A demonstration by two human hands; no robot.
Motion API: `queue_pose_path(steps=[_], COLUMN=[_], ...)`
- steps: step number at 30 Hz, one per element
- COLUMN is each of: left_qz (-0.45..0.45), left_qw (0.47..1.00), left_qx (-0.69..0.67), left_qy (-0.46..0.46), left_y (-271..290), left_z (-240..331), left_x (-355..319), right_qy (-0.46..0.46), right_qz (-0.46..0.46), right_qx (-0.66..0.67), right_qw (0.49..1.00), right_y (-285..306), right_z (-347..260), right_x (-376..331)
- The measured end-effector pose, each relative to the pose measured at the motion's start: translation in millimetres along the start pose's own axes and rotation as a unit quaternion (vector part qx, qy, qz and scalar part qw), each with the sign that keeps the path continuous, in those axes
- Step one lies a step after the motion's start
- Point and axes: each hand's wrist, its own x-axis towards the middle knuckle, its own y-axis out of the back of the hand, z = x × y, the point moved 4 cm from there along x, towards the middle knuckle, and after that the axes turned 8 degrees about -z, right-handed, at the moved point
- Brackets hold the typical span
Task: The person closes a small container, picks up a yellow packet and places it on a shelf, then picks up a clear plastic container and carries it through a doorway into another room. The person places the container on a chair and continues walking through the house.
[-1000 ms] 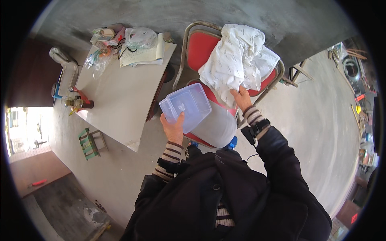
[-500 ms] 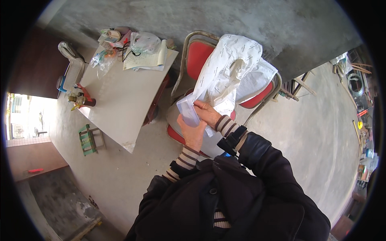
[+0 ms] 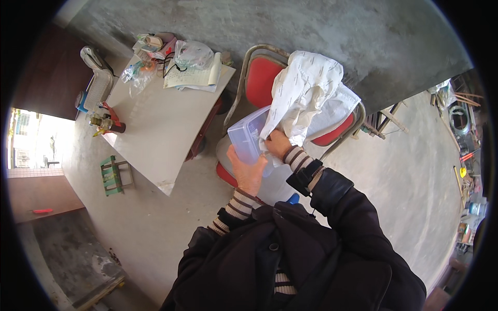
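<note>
The left hand [image 3: 248, 170] is closed on the near end of a clear plastic box [image 3: 243, 133], with the thumb toward the right side. The box is raised and tilted in front of the person, above the seat of a red chair [image 3: 262, 82] with a metal tube frame.

The right hand [image 3: 278, 144] is just beside the box, at its right side. Its fingers are curled and bunched on the near end of a white sheet [image 3: 306, 78]; the fingertips are partly hidden, so their exact contact with the box cannot be told. The sheet carries fine dark print. It runs from the right hand to the far side, where it lies crumpled over the chair's backrest.

A translucent plastic piece [image 3: 276, 185] is on the near side, below the hands and partly covered by them.

A table [image 3: 161, 129] with a pale top is to the left of the chair. Papers [image 3: 181, 78] and a clear plastic bag [image 3: 193, 55] are at its far end. A dark cylinder [image 3: 118, 126] with a brass-coloured fitting is near its left edge. A green stool [image 3: 110, 177] is on the floor, left of the table's near corner. A wire coil [image 3: 458, 119] is at the far right.
</note>
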Motion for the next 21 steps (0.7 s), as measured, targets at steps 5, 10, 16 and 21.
queue_pose_path(steps=[5, 10, 16, 21], left_qz=[0.011, -0.011, -0.045, -0.051], left_qw=[0.999, 1.000, 0.997, 0.997], left_qx=[0.050, 0.024, 0.037, 0.034], left_qy=[0.002, 0.003, -0.058, -0.040], left_y=[-5.4, -6.2, 3.9, 10.1], left_z=[2.0, 1.9, 16.4, 17.3], left_x=[5.8, 10.9, -2.8, 0.9], right_qy=[0.069, 0.059, 0.038, 0.038], right_qz=[-0.194, -0.090, 0.189, 0.192], right_qx=[0.294, 0.474, -0.089, -0.074], right_qw=[0.933, 0.874, 0.977, 0.978], right_y=[-0.3, 1.1, 21.5, 15.9], right_z=[-24.0, -33.2, -23.0, -20.1], right_x=[-9.0, -9.8, 10.8, 11.3])
